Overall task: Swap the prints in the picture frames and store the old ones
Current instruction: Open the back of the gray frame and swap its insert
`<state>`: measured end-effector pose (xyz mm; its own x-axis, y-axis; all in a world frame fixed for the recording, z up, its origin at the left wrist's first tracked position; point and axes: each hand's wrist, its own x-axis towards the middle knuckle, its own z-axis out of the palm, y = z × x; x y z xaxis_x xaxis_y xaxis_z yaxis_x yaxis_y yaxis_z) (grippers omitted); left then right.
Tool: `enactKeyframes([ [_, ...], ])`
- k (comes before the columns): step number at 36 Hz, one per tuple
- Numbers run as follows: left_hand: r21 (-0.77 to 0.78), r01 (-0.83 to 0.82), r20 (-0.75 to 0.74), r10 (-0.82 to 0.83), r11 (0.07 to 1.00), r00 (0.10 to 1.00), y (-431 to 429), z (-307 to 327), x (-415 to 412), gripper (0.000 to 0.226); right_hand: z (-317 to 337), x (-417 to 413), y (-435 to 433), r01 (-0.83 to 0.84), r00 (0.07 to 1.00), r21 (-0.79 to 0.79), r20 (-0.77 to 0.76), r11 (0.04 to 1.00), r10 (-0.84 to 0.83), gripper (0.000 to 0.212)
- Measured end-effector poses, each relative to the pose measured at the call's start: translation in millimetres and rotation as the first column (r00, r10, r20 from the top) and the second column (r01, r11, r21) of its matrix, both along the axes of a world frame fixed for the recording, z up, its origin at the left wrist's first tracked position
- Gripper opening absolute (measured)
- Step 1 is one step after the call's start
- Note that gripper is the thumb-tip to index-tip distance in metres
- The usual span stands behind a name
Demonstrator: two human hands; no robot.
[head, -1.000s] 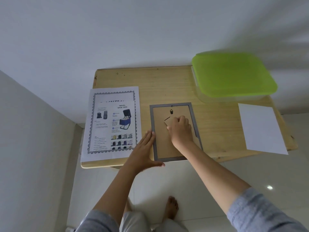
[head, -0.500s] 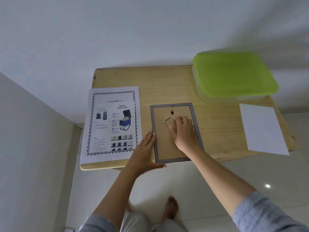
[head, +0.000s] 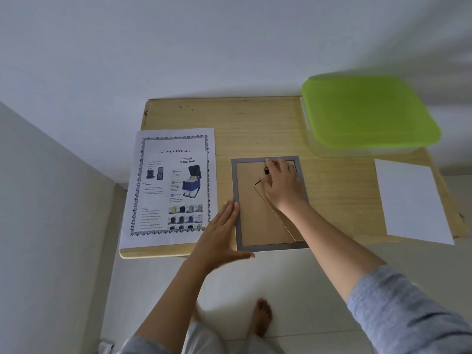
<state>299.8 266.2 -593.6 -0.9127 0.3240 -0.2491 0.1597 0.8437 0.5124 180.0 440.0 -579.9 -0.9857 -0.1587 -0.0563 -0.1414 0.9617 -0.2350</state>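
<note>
A grey picture frame (head: 236,226) lies face down on the wooden table (head: 255,123), its brown backing board up. My left hand (head: 219,238) lies flat and open against the frame's lower left corner, thumb along the near edge. My right hand (head: 282,185) rests on the upper part of the backing, fingertips near the top edge beside the small black hanger; whether it grips anything I cannot tell. Left of the frame lie printed sheets (head: 173,185), a "Travel Shoe Bag" page on top. A blank white sheet (head: 411,200) lies at the right.
A clear plastic box with a lime green lid (head: 367,111) stands at the table's back right, overhanging the edge. The white sheet sticks out past the table's front right edge. A white wall runs behind the table; my bare foot (head: 261,318) is on the tiled floor below.
My right hand has slid up the backing board from its middle toward the top edge. My left hand has stayed at the frame's lower left corner.
</note>
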Motion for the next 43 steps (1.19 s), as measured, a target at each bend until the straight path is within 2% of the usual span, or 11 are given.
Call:
enactKeyframes([
  [26, 0.008, -0.011, 0.014, 0.011, 1.0, 1.0, 3.2, -0.2, 0.2, 0.121, 2.4, 1.2, 1.8, 0.002, 1.0, -0.065, 0.019, 0.998, -0.001, 0.045],
  [30, -0.002, -0.016, 0.013, 0.016, 1.0, 1.0, 3.7, -1.8, 0.0, 0.122, 3.5, 4.6, 7.2, -0.006, 0.999, -0.115, 0.045, 0.993, 0.012, 0.047],
  [35, -0.007, -0.044, -0.002, 0.044, 0.999, 0.999, 9.8, 0.0, 2.6, 0.122, 3.5, 21.0, 26.0, 0.143, 0.99, -0.278, 0.039, 0.95, -0.137, 0.05],
  [39, -0.007, -0.063, 0.018, 0.063, 0.998, 0.998, 10.9, 0.7, 3.5, 0.124, -3.7, 47.2, 50.0, 0.284, 0.958, -0.342, 0.071, 0.896, -0.277, 0.048],
  [43, -0.005, -0.07, 0.032, 0.07, 0.998, 0.997, 12.6, 2.4, 2.7, 0.127, -10.1, 72.5, 53.3, 0.278, 0.959, -0.362, 0.047, 0.89, -0.281, 0.043],
])
